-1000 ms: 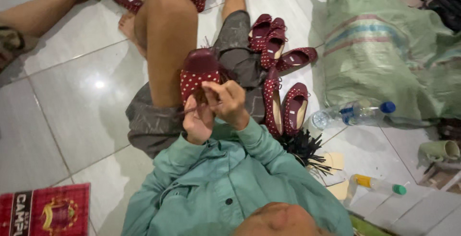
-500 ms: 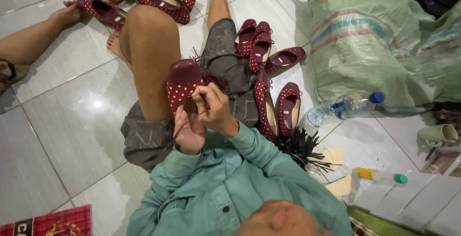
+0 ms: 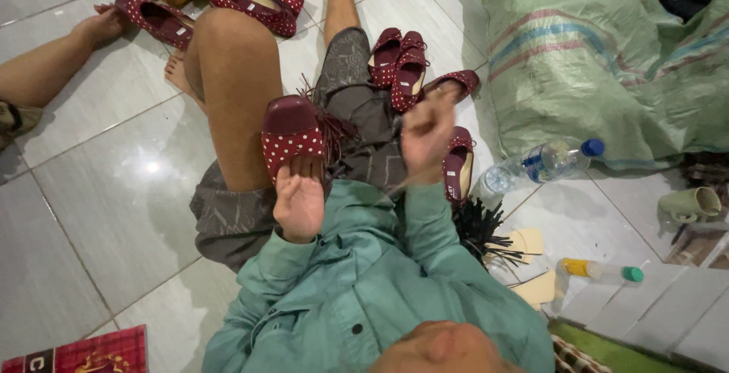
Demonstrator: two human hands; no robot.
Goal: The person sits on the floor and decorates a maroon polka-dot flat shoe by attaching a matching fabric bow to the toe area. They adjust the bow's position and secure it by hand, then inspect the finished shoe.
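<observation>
- A dark red shoe with white polka dots (image 3: 292,136) rests on the seated person's lap, against the raised bare knee, toe end pointing away from the body; a dark fringe hangs off its right side.
- The left hand (image 3: 298,200) holds the shoe from below, fingers curled up around its near end, palm facing the camera.
- The right hand (image 3: 427,134) is lifted off the lap, well apart from the shoe and blurred; its fingers look loosely pinched together, but whether they grip anything cannot be told.
- The person wears a teal button shirt (image 3: 364,289) and grey patterned shorts (image 3: 228,221).
- Just past the right hand, more red dotted shoes (image 3: 402,65) lie in a cluster on the white tiled floor (image 3: 99,191), one further shoe (image 3: 458,166) lying beside the right thigh.
- A bundle of black strips (image 3: 480,229) sits on the floor by the right elbow, next to pale card pieces (image 3: 531,267).
- A clear plastic water bottle with a blue cap (image 3: 543,164) lies on its side near a large green woven sack (image 3: 600,61).
- A small bottle with a green cap (image 3: 600,270) lies nearer the camera.
- At upper left, another person's arm (image 3: 53,61) reaches toward a dotted shoe (image 3: 156,20).
</observation>
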